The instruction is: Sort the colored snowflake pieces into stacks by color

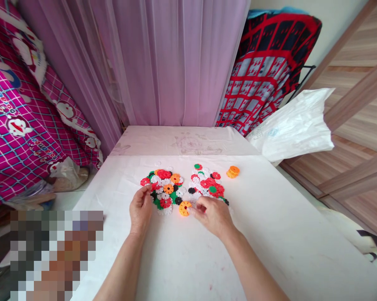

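On table (pixel 182 259) | disc heap (pixel 168 189) left | second heap (pixel 212 189) right | stack (pixel 233 171) farther right

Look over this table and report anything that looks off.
Small reddish marks show on the near part of the table; they look like stains, odd against the white. An orange stack sits apart from the mixed piles, perhaps deliberately. I see nothing clearly broken.

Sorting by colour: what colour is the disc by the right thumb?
The disc is orange; head view shows it best.
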The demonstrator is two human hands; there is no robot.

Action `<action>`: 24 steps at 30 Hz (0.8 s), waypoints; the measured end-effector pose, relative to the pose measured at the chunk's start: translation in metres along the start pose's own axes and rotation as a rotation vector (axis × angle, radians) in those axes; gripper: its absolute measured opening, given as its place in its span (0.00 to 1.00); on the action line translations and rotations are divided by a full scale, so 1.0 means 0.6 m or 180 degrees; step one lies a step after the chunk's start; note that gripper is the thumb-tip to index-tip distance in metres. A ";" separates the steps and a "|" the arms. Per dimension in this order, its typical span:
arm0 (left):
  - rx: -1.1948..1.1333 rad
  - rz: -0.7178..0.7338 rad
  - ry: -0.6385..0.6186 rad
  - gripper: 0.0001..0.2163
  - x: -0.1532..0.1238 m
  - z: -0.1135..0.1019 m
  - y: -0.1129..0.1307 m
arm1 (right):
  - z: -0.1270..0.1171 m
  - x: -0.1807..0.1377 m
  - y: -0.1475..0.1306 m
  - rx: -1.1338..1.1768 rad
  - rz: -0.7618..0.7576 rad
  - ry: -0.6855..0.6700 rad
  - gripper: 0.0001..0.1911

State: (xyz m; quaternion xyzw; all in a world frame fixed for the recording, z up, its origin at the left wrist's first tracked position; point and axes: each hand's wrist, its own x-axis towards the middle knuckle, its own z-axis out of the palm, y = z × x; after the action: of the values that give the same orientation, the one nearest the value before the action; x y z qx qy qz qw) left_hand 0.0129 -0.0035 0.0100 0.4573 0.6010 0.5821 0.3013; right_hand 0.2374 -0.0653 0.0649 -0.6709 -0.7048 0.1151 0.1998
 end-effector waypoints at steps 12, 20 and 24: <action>-0.0408 -0.0249 0.0212 0.14 0.014 -0.004 -0.002 | 0.058 0.198 -0.020 -0.0055 -0.0828 -0.0339 0.22; -0.0408 -0.0293 0.0144 0.14 0.013 -0.002 -0.005 | 0.056 0.195 -0.016 -0.0146 -0.0512 -0.0487 0.14; -0.0380 -0.0319 0.0158 0.13 0.013 -0.003 -0.004 | 0.041 0.180 0.008 -0.0030 -0.0314 -0.0412 0.13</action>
State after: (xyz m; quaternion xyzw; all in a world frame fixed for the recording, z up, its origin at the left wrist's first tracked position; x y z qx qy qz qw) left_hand 0.0079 0.0031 0.0093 0.3933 0.5947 0.6123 0.3417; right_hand 0.2291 0.0450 0.0547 -0.6274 -0.7490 0.1450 0.1560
